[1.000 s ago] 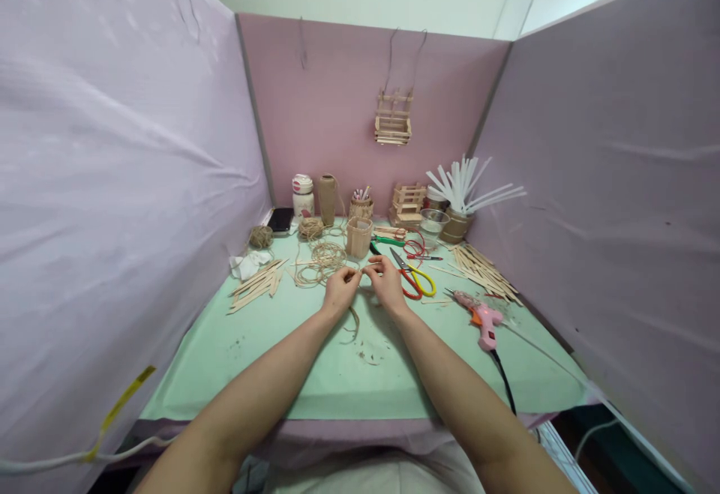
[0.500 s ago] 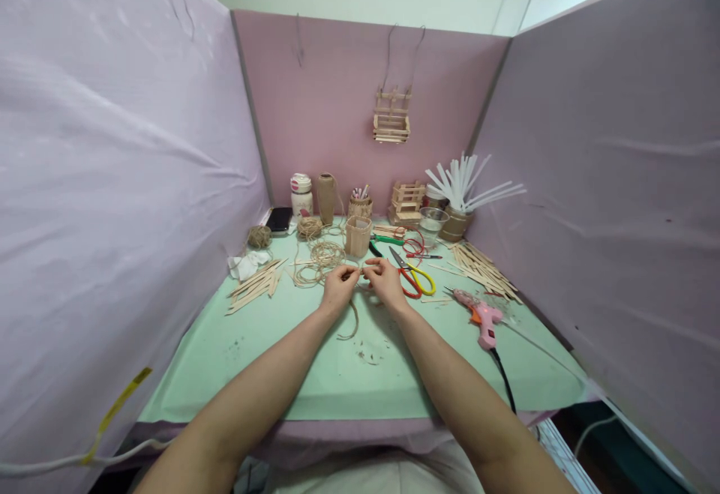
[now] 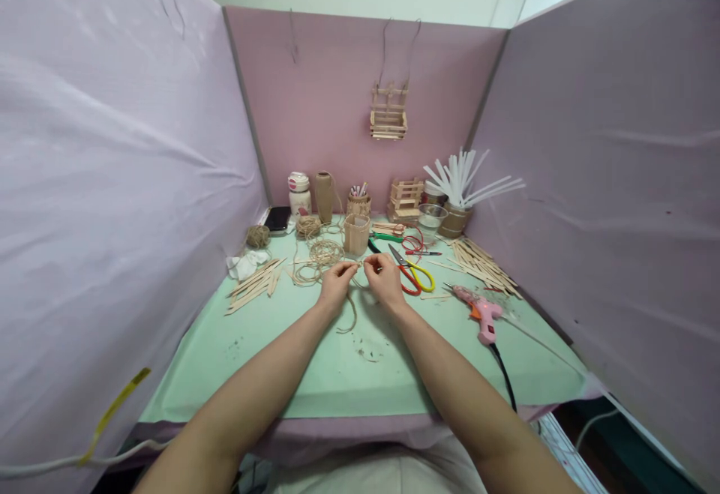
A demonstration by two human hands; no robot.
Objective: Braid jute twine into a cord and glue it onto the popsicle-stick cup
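Observation:
Over the middle of the green-covered table, my left hand (image 3: 337,284) pinches a thin brown twine (image 3: 352,317), whose loose end curls down onto the cloth below. My right hand (image 3: 383,278) is closed close beside it, its fingertips pinched on the same twine. A small gap separates the two sets of fingertips. Just beyond them stands a cup made of wooden sticks (image 3: 356,235). A loose coil of twine (image 3: 325,254) lies past my left hand. To the right of my right hand rest scissors (image 3: 413,273) with one red and one yellow handle.
A pink hot glue gun (image 3: 482,314) lies on the right, its black cord running off the front. Flat wooden sticks are piled at left (image 3: 254,288) and right (image 3: 487,267). Along the back stand a jar (image 3: 300,194), a twine-wrapped bottle (image 3: 324,198) and white glue sticks (image 3: 458,179) in a pot.
My fingertips have drawn slightly apart, with the left hand a little further left. The whole view has shifted slightly; the things on the table stay in place.

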